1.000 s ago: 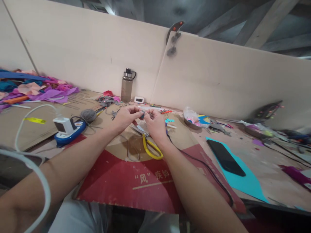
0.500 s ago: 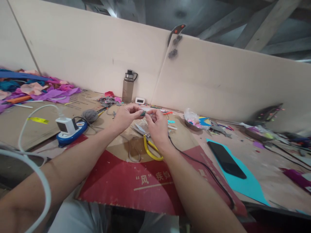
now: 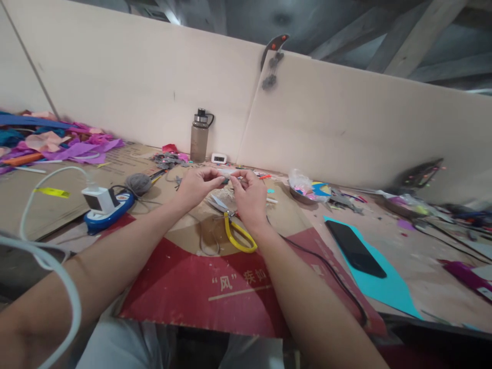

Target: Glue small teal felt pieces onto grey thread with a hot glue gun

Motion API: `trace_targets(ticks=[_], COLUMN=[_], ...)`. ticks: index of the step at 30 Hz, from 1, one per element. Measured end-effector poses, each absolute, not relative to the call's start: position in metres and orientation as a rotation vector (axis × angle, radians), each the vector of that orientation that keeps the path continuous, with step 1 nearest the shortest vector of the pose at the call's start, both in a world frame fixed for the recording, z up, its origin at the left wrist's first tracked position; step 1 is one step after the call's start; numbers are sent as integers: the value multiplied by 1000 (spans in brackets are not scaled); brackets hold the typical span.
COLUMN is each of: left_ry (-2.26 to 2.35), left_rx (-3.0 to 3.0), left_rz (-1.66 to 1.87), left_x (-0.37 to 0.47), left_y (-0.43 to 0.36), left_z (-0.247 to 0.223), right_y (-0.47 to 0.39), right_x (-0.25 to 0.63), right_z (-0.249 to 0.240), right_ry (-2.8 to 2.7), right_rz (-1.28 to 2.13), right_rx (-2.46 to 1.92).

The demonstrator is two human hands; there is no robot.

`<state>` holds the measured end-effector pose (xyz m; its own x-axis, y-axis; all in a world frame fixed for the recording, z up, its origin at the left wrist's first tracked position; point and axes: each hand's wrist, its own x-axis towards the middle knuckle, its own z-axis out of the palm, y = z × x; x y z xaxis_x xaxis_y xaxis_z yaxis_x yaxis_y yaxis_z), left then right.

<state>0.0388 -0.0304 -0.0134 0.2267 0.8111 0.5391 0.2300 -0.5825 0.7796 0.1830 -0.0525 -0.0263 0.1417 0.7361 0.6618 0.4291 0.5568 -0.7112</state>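
My left hand (image 3: 197,187) and my right hand (image 3: 249,197) are held close together above the cardboard, fingertips pinched. A small dark green piece (image 3: 225,181) shows at the left fingertips, partly hidden by the fingers. The right fingertips are closed just beside it; what they pinch is too small to make out. Below and between the hands lie scissors with yellow handles (image 3: 239,237), their blades pointing up and left. A thin loop of grey cord (image 3: 207,248) rests left of the handles.
A bottle (image 3: 199,137) and a small white device (image 3: 219,159) stand at the back. Grey yarn (image 3: 138,183) and a blue power strip (image 3: 109,213) are left. A bowl (image 3: 305,197) and a phone (image 3: 355,248) on turquoise sheet (image 3: 400,292) lie right.
The whole view has shifted slightly. My hands remain together, with the fingertips slightly further apart; the right-hand fingers have moved a little.
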Motion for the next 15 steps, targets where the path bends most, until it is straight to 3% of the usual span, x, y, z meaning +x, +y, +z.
trace_targets(ticks=[15], left_ry=[836], left_rx=[1729], left_rz=[1447], left_x=[40], left_y=[-28], left_z=[-19], right_y=[-52], right_x=[182], right_z=[-29], right_ry=[-1486], right_rz=[259], right_rx=[-1052])
